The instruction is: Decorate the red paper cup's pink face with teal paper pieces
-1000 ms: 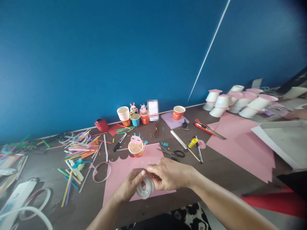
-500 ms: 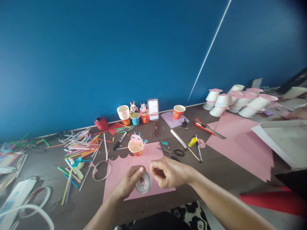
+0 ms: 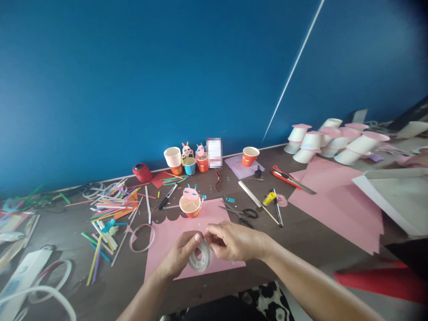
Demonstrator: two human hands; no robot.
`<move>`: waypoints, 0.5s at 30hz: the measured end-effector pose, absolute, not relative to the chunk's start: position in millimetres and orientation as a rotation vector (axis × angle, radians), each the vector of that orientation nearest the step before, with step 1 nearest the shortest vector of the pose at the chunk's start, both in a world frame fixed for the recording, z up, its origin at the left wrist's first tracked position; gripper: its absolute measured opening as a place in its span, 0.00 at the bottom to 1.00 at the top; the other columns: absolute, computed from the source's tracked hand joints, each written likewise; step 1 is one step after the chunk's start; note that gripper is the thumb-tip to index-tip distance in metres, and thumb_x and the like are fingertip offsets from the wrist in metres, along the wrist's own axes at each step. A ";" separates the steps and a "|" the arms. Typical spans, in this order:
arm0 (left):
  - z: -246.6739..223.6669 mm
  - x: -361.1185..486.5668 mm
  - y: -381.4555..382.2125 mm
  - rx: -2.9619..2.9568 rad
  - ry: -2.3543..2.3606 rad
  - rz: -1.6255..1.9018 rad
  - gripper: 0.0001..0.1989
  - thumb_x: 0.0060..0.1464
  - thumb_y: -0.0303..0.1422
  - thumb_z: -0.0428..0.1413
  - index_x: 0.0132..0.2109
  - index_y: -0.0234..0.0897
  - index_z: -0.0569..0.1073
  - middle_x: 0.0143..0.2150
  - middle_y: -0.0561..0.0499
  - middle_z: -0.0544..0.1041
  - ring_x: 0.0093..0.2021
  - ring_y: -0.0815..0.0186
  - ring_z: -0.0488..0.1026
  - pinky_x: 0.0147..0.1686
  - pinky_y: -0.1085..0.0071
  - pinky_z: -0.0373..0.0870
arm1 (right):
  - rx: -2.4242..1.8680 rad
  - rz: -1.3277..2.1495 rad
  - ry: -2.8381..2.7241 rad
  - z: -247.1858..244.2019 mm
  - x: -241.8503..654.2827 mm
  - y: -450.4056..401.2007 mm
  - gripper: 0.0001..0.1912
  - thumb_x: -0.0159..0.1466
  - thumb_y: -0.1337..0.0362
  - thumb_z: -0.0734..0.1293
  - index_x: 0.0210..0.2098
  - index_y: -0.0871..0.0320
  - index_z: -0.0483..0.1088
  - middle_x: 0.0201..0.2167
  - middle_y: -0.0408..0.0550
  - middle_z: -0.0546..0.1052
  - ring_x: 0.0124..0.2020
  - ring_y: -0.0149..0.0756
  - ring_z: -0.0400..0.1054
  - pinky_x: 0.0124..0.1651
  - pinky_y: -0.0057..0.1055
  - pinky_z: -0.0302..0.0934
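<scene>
A roll of clear tape (image 3: 204, 263) is held upright in my left hand (image 3: 180, 254), with the thumb on its upper rim. My right hand (image 3: 230, 240) is closed, its fingertips pinched together at the roll's right edge; anything between them is too small to make out. Both hands are over a pink sheet (image 3: 163, 263) with a scalloped upper left edge. Just beyond them stands a paper cup (image 3: 190, 206) with a pink face and blue ears. Black scissors (image 3: 240, 213) lie beside the sheet's right edge.
Colourful paper strips (image 3: 113, 205) and a ring of tape (image 3: 142, 238) lie left. Along the wall stand stacked cups (image 3: 173, 159), decorated cups and an orange cup (image 3: 250, 157). A red cutter (image 3: 282, 174), yellow tube (image 3: 269, 198), pink sheets (image 3: 337, 205) and a white box (image 3: 394, 196) are right.
My right hand has moved slightly left, and its fingertips now meet the edge of the tape roll. The left hand has stayed nearly still.
</scene>
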State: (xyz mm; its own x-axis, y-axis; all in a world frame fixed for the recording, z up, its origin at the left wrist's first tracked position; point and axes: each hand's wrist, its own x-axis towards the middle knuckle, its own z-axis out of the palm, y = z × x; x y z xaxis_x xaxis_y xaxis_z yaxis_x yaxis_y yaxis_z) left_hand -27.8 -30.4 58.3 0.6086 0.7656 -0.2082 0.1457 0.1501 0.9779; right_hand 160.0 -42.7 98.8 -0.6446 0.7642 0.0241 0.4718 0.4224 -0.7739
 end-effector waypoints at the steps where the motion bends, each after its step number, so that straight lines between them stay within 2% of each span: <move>1: 58.5 -27.8 -30.8 1.377 0.850 0.527 0.22 0.53 0.47 0.44 0.23 0.32 0.62 0.19 0.55 0.61 0.20 0.74 0.56 0.21 0.77 0.52 | -1.050 1.067 -2.330 98.0 159.4 -42.7 0.06 0.52 0.74 0.59 0.30 0.60 0.59 0.20 0.37 0.62 0.20 0.22 0.53 0.23 0.20 0.47; 8: 58.5 -29.9 -32.3 1.420 0.852 0.498 0.22 0.54 0.47 0.44 0.26 0.31 0.65 0.21 0.54 0.62 0.22 0.72 0.59 0.23 0.77 0.55 | -1.055 0.943 -2.420 96.2 157.1 -45.8 0.06 0.53 0.74 0.57 0.29 0.59 0.57 0.19 0.37 0.60 0.20 0.23 0.50 0.23 0.22 0.43; 12: 53.2 -34.9 -32.4 1.393 0.969 0.511 0.23 0.54 0.47 0.44 0.25 0.32 0.66 0.20 0.54 0.63 0.23 0.72 0.60 0.24 0.76 0.56 | -1.029 0.992 -2.350 97.4 161.6 -46.7 0.08 0.52 0.75 0.57 0.31 0.60 0.58 0.19 0.36 0.59 0.19 0.23 0.50 0.23 0.20 0.46; 15: 51.7 -37.0 -32.4 1.374 1.009 0.509 0.23 0.53 0.48 0.44 0.25 0.32 0.66 0.20 0.54 0.64 0.23 0.72 0.60 0.24 0.76 0.56 | -1.077 1.011 -2.285 99.1 163.3 -46.9 0.07 0.56 0.72 0.58 0.36 0.61 0.61 0.19 0.37 0.62 0.19 0.23 0.54 0.24 0.20 0.48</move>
State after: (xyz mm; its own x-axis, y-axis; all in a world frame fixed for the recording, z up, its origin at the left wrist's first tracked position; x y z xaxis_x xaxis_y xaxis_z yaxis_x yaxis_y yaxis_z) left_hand -37.0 -32.4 51.7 0.5133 0.8086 -0.2876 0.2484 0.1808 0.9516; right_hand 163.3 -46.9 99.1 -0.6131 0.7876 0.0614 0.4841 0.4360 -0.7587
